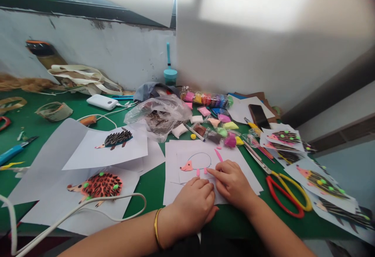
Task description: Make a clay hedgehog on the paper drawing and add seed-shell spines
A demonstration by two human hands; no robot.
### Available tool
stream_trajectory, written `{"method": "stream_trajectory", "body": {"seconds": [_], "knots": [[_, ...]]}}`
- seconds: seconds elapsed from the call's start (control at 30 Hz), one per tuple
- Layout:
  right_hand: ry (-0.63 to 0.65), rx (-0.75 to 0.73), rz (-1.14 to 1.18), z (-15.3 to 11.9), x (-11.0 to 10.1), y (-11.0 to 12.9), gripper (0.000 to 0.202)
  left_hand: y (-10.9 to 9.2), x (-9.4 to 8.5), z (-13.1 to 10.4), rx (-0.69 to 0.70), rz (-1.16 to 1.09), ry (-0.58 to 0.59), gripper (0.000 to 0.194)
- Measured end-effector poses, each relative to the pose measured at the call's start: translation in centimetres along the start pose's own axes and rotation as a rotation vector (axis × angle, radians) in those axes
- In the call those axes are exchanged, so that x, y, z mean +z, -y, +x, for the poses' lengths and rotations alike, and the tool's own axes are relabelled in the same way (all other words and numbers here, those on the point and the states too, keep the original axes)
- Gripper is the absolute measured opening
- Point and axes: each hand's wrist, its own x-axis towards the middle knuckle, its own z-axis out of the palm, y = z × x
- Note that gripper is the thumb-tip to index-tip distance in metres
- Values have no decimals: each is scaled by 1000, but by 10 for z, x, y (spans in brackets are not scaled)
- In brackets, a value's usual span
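On a white sheet [187,149] lies a hedgehog drawing with a pencilled oval body [199,160]. A pink clay head [186,166] is stuck at its left end. Two short pink clay legs sit below the oval, a left one [198,172] and a right one [205,170]. My right hand [233,181] touches the right leg with its index fingertip; a pink modelling knife [218,155] sticks out from its fingers. My left hand [195,202] rests on the sheet's front edge, fingers curled, their inside hidden.
Clay packets [224,118] and a plastic bag of sunflower seeds [159,118] lie behind the sheet. Red-yellow scissors [288,194] are at right, near finished hedgehog pictures [322,181]. At left are a red hedgehog picture [102,184] and a white cable [117,197].
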Motion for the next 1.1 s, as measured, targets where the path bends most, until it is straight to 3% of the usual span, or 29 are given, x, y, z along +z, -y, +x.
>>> {"method": "stream_trajectory", "body": {"seconds": [0.47,1.1], "knots": [[0,44,42,4,8,1,35,0,3,2,12,12,-16,26],[-11,-16,115,2,0,4,33,-1,2,1,-1,8,-17,23]]}}
